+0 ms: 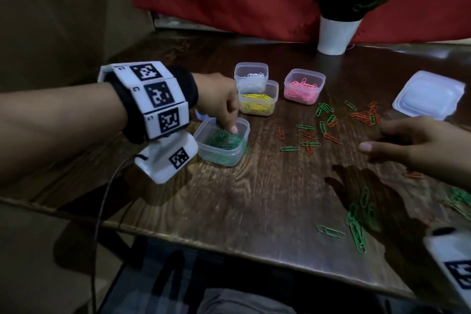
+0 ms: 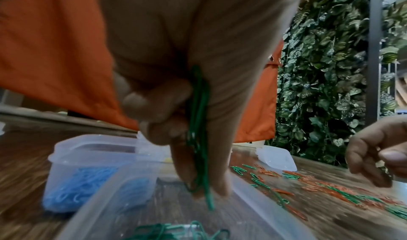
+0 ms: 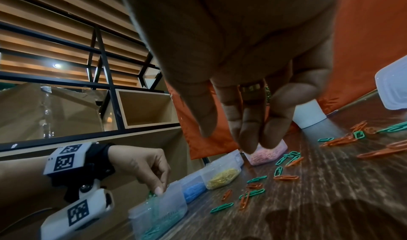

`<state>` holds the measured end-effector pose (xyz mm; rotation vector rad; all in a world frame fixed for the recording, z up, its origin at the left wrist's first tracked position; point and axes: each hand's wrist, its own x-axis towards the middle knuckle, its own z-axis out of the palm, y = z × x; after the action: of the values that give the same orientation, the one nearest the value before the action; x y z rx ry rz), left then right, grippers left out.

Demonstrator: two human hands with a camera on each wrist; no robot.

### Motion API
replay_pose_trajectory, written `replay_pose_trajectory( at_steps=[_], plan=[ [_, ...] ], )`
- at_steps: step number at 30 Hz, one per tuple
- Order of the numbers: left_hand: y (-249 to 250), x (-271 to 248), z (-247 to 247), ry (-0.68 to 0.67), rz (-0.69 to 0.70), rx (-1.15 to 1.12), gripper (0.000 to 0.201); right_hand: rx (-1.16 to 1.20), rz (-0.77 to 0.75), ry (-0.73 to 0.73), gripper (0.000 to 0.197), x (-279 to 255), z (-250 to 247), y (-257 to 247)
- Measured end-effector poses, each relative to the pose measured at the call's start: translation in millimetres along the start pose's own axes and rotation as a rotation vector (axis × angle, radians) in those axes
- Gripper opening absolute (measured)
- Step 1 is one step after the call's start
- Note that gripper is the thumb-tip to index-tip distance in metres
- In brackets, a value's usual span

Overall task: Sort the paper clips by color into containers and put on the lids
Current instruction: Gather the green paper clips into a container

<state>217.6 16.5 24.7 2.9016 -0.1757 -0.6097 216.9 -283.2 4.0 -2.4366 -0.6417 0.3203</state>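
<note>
Left hand (image 2: 176, 90) grip pinches green clips (image 2: 199, 139) over the green-clip box (image 1: 222, 141); right hand (image 1: 418, 144) at 3 o'clock hovers loose-fingered, holding nothing, above the table (image 1: 267, 199).

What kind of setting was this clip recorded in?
Probably a café or a decorated indoor lounge, not a workshop: a dark wooden table with a small potted plant, a wall of leafy greenery, and slatted wood panelling with open shelving.
</note>
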Motion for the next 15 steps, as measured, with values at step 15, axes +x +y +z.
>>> replay_pose_trajectory(
  at_steps=[15],
  plan=[
    [-11,-8,3,0.213,0.082,-0.244,0.008,-0.434,-0.185,-0.279,0.029,64,78,-89]
  ],
)
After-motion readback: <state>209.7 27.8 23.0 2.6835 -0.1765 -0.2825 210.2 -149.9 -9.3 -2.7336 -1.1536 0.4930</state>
